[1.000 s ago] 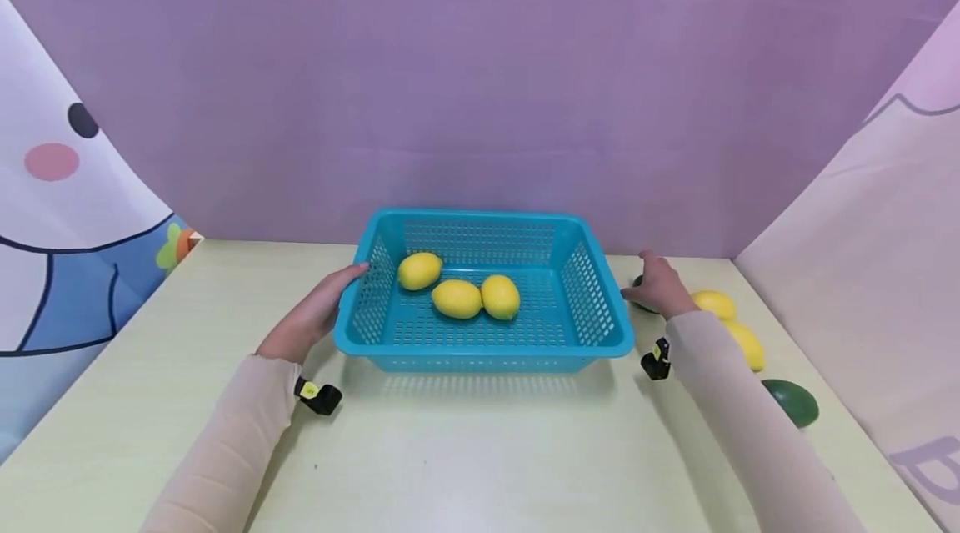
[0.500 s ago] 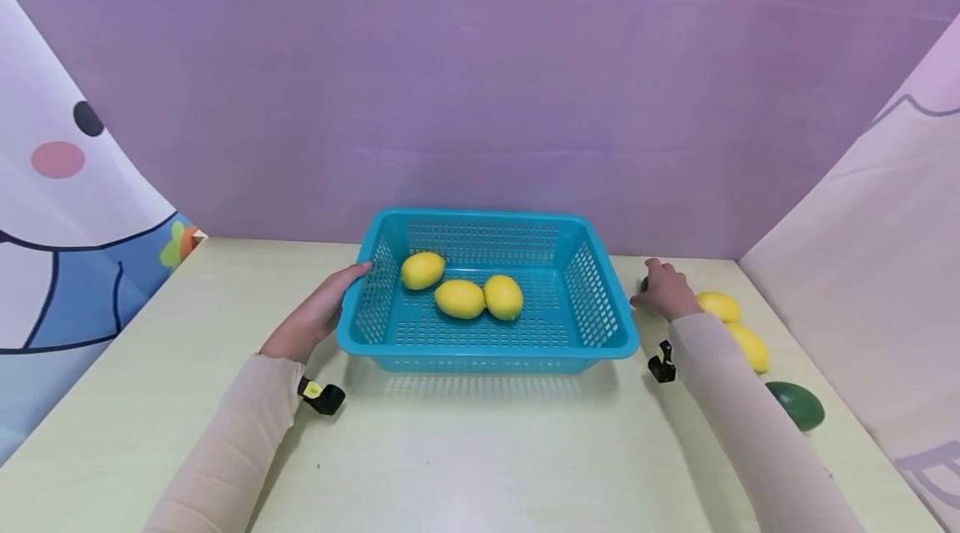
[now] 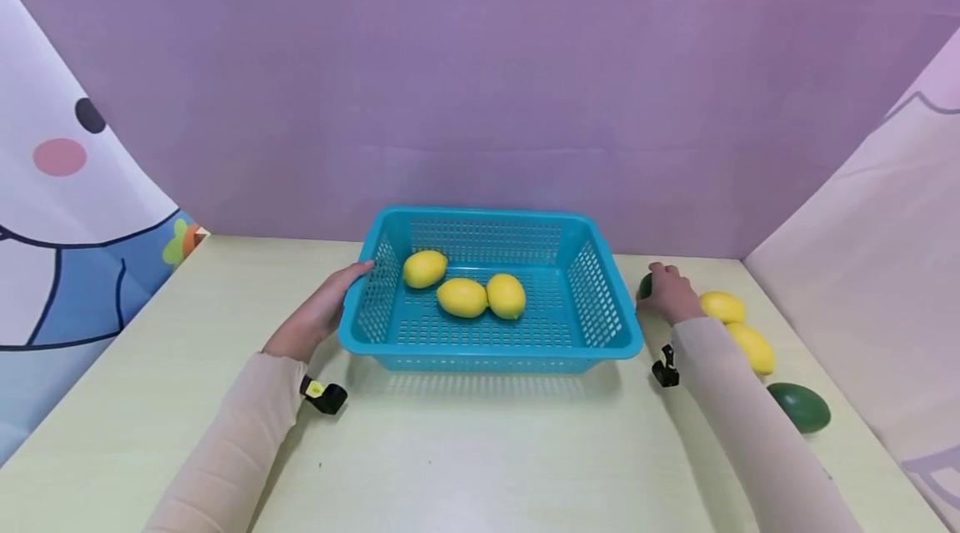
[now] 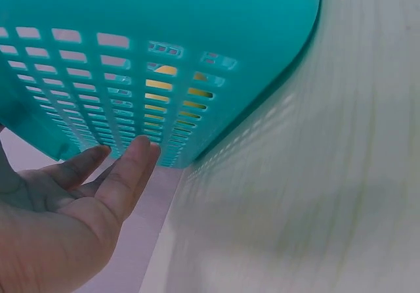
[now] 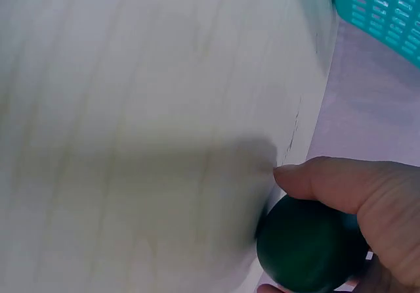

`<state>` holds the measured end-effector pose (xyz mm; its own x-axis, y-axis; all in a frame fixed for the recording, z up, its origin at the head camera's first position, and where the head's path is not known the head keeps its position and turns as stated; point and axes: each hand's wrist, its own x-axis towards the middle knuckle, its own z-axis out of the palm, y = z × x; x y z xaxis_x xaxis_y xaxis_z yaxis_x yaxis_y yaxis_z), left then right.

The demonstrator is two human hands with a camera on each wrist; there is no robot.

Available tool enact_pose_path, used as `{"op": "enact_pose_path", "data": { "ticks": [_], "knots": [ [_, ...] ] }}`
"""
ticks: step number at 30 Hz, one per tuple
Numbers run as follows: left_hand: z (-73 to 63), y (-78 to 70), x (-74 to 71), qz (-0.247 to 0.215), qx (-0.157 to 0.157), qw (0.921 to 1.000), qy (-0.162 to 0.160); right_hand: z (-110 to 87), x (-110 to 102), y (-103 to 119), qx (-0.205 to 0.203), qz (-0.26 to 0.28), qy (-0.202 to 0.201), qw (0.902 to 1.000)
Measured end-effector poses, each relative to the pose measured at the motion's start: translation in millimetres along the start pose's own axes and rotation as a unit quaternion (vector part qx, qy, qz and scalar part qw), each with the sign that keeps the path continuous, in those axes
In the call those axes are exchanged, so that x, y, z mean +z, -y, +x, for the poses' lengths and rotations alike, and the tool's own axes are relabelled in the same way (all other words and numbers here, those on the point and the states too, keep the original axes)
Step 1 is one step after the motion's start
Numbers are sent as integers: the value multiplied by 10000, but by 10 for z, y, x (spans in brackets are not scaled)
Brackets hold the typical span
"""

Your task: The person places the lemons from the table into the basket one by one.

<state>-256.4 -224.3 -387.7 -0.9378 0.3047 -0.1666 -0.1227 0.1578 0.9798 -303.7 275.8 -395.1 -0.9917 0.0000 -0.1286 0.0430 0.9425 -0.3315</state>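
A blue plastic basket point(image 3: 491, 362) with slotted walls sits at the back middle, three lemons point(image 3: 462, 298) inside it. My left hand point(image 3: 322, 309) holds its left rim; in the left wrist view the fingers point(image 4: 128, 175) lie against the slotted outer wall, under the rim. Right of the basket, my right hand point(image 3: 672, 295) grips a dark green avocado point(image 5: 308, 244). Its thumb lies along one side of the avocado, with fingertips showing at the far side; in the head view the hand hides most of it.
Two lemons point(image 3: 748, 348) lie on the table point(image 3: 480, 458) beside the right forearm, one partly behind the sleeve. A second avocado point(image 3: 801, 407) rests nearer the front right. A purple cloth wall point(image 3: 480, 82) closes off the back, with printed cloths at both sides.
My right hand has closed around the avocado and shifted slightly right, away from the basket. The left hand keeps its place on the rim. The head view has moved slightly.
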Motion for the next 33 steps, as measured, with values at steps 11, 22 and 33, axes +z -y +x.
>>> {"op": "enact_pose_path", "data": {
  "ticks": [11,22,33],
  "knots": [
    [13,-11,19,-92,-61,9999,-62,11,-15,-31,-12,78,-71,9999],
    [22,-7,15,-100,-66,9999,-49,59,-8,-116,-141,191,-208,9995],
    [-3,-10,11,-108,-128,9998,-92,55,-111,-71,-94,499,-219,9985]
  ]
}}
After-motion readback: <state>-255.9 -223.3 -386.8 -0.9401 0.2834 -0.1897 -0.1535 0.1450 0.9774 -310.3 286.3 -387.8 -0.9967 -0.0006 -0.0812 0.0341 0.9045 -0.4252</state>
